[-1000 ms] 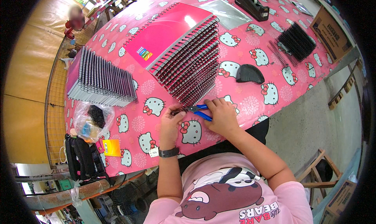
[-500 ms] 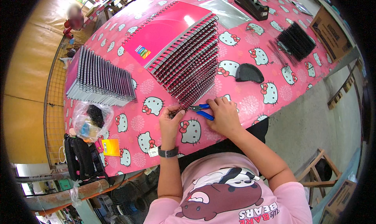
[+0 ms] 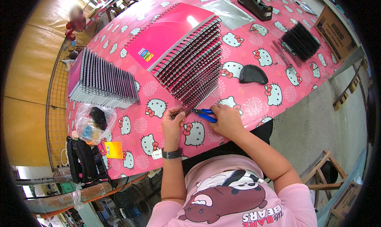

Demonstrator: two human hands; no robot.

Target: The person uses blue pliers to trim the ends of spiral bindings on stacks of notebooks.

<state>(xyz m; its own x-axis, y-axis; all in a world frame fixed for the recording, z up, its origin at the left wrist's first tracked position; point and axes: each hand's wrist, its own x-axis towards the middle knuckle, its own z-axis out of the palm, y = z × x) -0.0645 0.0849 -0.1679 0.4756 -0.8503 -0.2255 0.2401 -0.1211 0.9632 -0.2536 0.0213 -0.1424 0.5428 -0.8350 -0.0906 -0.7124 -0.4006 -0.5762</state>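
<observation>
A tall stack of pink-covered spiral notebooks (image 3: 170, 32) stands in front of me, its dark coil bindings (image 3: 194, 62) facing right and toward me. At its nearest lower corner, my left hand (image 3: 174, 120) has its fingers closed around the end of a dark spiral binding coil, partly hidden by the thumb. My right hand (image 3: 227, 119) is wrapped around the blue handles of a pair of wire cutters (image 3: 205, 115). The cutter's jaws point left and meet the coil beside my left fingertips.
Left of the stack is a second notebook pile (image 3: 105, 82), with a clear plastic bag (image 3: 95, 124) and yellow packet (image 3: 114, 149) nearer me. On the right lie a black curved tray (image 3: 253, 74) and bundled black coils (image 3: 300, 42). A tape dispenser (image 3: 254, 5) and clear plastic sheets (image 3: 228, 13) sit behind.
The blue cutter handles have come closer together in my right hand, and the jaws have moved slightly left to the coil. My left hand stays at the stack's corner.
</observation>
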